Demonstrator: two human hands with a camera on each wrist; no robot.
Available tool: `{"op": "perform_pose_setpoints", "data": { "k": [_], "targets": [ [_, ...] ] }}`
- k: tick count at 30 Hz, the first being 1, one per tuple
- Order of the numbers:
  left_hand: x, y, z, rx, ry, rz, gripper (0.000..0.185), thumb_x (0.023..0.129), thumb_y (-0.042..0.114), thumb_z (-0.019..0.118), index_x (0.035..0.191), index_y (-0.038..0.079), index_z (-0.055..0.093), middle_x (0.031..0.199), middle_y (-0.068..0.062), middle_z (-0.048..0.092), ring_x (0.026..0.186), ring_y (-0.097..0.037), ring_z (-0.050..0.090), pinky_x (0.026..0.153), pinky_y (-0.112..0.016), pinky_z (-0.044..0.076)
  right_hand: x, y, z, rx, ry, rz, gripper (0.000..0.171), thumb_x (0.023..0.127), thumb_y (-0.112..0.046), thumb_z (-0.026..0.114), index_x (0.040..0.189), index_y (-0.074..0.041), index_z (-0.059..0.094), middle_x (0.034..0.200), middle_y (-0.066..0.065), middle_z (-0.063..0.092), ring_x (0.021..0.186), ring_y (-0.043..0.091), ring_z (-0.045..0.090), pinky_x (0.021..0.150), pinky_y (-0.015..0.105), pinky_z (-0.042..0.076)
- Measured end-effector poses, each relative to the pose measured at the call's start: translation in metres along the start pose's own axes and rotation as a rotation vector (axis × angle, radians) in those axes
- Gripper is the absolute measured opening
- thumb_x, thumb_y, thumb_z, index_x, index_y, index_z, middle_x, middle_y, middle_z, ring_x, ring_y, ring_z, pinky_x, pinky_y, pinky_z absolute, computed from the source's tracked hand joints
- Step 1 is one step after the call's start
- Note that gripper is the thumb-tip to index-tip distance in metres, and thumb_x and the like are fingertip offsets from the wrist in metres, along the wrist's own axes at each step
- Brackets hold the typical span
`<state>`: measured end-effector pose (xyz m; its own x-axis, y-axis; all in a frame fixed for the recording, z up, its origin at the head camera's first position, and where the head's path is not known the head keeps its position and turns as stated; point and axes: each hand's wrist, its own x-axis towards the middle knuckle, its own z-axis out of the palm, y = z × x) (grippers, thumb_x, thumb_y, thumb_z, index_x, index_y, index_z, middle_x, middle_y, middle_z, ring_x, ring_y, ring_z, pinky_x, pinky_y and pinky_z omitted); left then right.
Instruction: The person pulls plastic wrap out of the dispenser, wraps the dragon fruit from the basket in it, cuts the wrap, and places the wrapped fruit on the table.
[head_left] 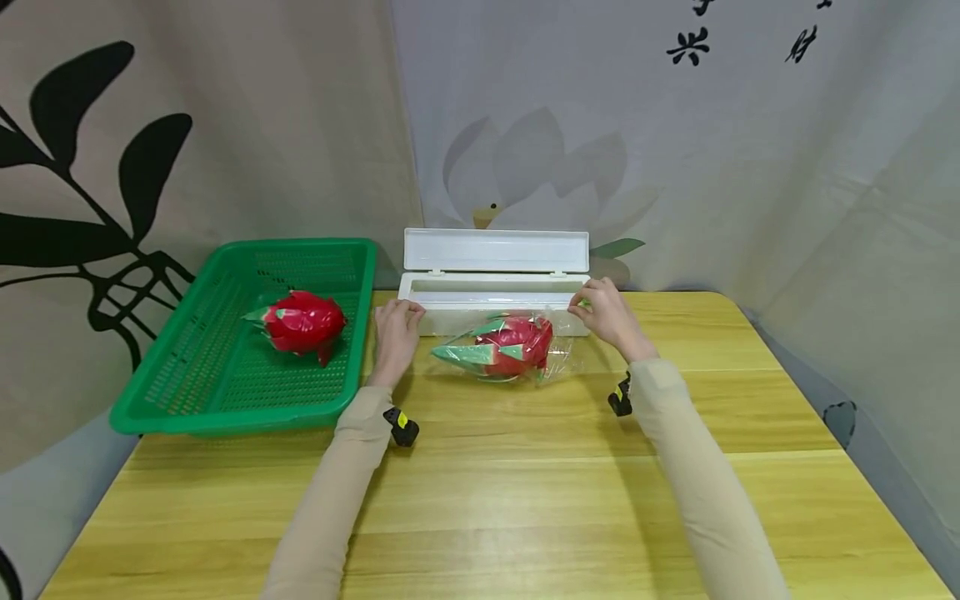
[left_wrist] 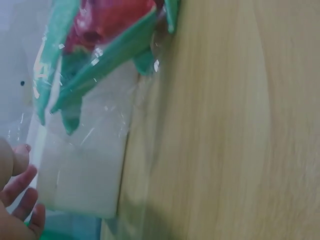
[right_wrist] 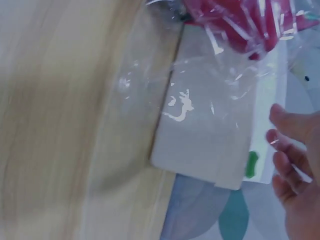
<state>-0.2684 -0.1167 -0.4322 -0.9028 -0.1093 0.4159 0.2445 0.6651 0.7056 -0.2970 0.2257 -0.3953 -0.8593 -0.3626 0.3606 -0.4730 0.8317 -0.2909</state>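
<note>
Wooden worktop beneath, the film-wrapped dragon fruit looks light and slippery: cradle its middle. Left hand and right hand, fingers bent, flank the cling-film dispenser; pinch unclear.

Film glossy — box smooth plastic — tabletop wood

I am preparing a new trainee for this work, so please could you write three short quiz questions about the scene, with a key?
1. Where does the dragon fruit farther from the white cling film dispenser lie?
A) inside the dispenser
B) in the green basket
C) behind the dispenser
2. True or false: the dispenser's lid stands open.
3. Complete: the dragon fruit in front of the dispenser is wrapped in clear ____.

Key: 1. B; 2. True; 3. plastic film.
</note>
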Motion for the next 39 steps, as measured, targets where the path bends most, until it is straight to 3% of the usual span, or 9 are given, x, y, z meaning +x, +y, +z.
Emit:
{"op": "perform_pose_setpoints", "data": {
  "k": [9, 14, 27, 34, 39],
  "targets": [
    [-0.005, 0.01, -0.005, -0.061, -0.095, 0.002, 0.019, 0.096, 0.014, 0.054, 0.104, 0.0, 0.065, 0.109, -0.019, 0.069, 0.109, -0.035, 0.06, 0.097, -0.045, 0.046, -0.001, -0.016, -0.007, 0.142, -0.107, 0.136, 0.016, 0.091, -0.013, 0.062, 0.095, 0.001, 0.069, 0.098, 0.019, 0.067, 0.094, 0.033, 0.061, 0.083, 0.044, 0.05],
    [-0.01, 0.018, -0.008, -0.085, -0.134, 0.037, 0.017, 0.097, 0.013, 0.054, 0.104, 0.001, 0.064, 0.107, -0.018, 0.07, 0.111, -0.033, 0.063, 0.097, -0.045, 0.048, -0.006, -0.023, -0.007, 0.226, -0.101, 0.161, 0.015, 0.092, -0.012, 0.061, 0.096, 0.002, 0.067, 0.097, 0.02, 0.07, 0.091, 0.032, 0.066, 0.083, 0.044, 0.054],
    [-0.031, 0.027, -0.009, -0.04, -0.237, 0.379, 0.014, 0.091, 0.004, 0.06, 0.102, -0.001, 0.067, 0.104, -0.017, 0.072, 0.102, -0.03, 0.068, 0.089, -0.04, 0.055, -0.024, -0.036, 0.009, 0.322, -0.029, 0.155, 0.016, 0.093, -0.014, 0.061, 0.1, -0.002, 0.068, 0.107, 0.018, 0.071, 0.095, 0.035, 0.069, 0.084, 0.043, 0.056],
    [-0.039, 0.023, -0.004, 0.021, -0.264, 0.54, 0.015, 0.087, 0.006, 0.067, 0.1, 0.002, 0.071, 0.108, -0.018, 0.07, 0.112, -0.036, 0.063, 0.096, -0.046, 0.049, -0.033, -0.034, 0.016, 0.37, 0.009, 0.04, 0.016, 0.093, -0.008, 0.059, 0.102, 0.0, 0.069, 0.11, 0.018, 0.07, 0.098, 0.032, 0.069, 0.086, 0.04, 0.056],
    [-0.042, 0.02, -0.002, 0.04, -0.262, 0.61, 0.018, 0.084, 0.009, 0.071, 0.1, 0.003, 0.072, 0.105, -0.015, 0.072, 0.107, -0.034, 0.066, 0.092, -0.045, 0.052, -0.038, -0.029, 0.016, 0.402, -0.038, -0.059, 0.025, 0.09, -0.01, 0.064, 0.113, -0.003, 0.068, 0.122, 0.014, 0.066, 0.108, 0.031, 0.065, 0.088, 0.041, 0.055]
  ]
}}
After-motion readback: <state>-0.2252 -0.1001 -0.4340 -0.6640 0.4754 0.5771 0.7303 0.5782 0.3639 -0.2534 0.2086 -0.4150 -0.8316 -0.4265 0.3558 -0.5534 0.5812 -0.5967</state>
